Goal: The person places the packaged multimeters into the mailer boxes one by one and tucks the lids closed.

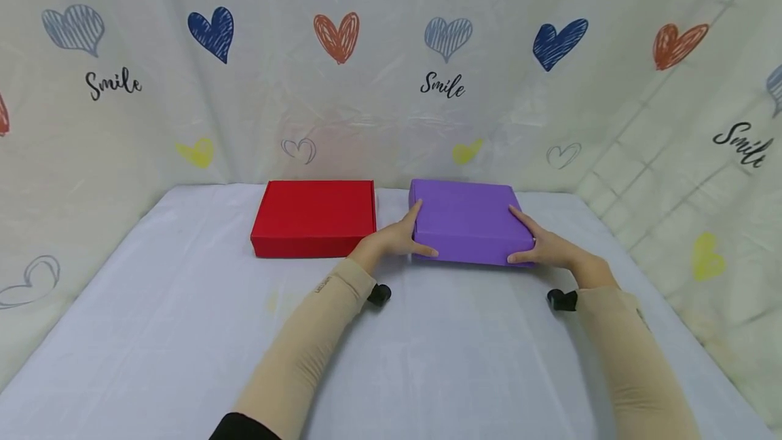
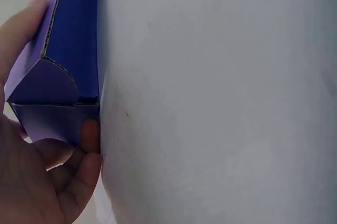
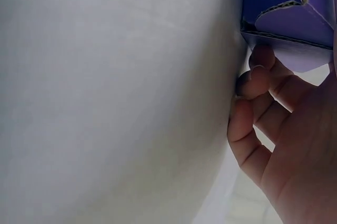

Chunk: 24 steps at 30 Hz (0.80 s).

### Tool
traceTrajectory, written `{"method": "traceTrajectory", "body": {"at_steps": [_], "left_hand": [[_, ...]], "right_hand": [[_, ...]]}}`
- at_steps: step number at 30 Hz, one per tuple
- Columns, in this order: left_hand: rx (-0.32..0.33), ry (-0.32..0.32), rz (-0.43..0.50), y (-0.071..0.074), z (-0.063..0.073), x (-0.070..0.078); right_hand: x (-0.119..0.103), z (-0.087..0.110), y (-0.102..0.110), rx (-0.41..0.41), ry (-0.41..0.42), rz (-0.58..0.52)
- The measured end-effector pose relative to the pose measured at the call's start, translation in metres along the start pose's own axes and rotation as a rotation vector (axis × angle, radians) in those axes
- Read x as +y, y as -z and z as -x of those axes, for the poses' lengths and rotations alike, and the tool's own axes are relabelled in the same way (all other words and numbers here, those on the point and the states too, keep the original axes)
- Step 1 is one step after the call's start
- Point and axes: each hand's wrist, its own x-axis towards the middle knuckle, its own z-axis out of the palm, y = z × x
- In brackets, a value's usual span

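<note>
A closed purple cardboard box (image 1: 466,217) lies flat toward the back of the white-covered table, right of centre. My left hand (image 1: 398,236) grips its left end, with the thumb at the lower front and a finger reaching up along the top edge. At the opposite end my right hand (image 1: 551,248) holds it in the same way. In the left wrist view the box (image 2: 79,34) shows cut cardboard edges, and bent fingers (image 2: 79,184) lie at its lower corner. Curled fingertips (image 3: 253,82) of my right hand touch the box's underside corner in the right wrist view.
A closed red box (image 1: 313,210) lies to the left of the purple one, close to my left wrist. White cloth (image 1: 464,352) covers the table. Behind it hangs a pale curtain (image 1: 391,107) printed with hearts and "Smile". A black wrist device (image 1: 379,295) sits under each forearm.
</note>
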Motion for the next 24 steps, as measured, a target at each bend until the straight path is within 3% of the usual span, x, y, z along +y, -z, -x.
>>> {"method": "traceTrajectory", "body": {"at_steps": [11,24], "left_hand": [[-0.017,-0.016,-0.023,-0.0007,-0.0013,-0.0006],[-0.051,-0.03,0.055,0.0057,0.0012,-0.007]], "right_hand": [[-0.0018,-0.0027,-0.0005,-0.013,-0.003,-0.006],[-0.0051,-0.0033,0.0029,-0.045,0.011,-0.017]]}}
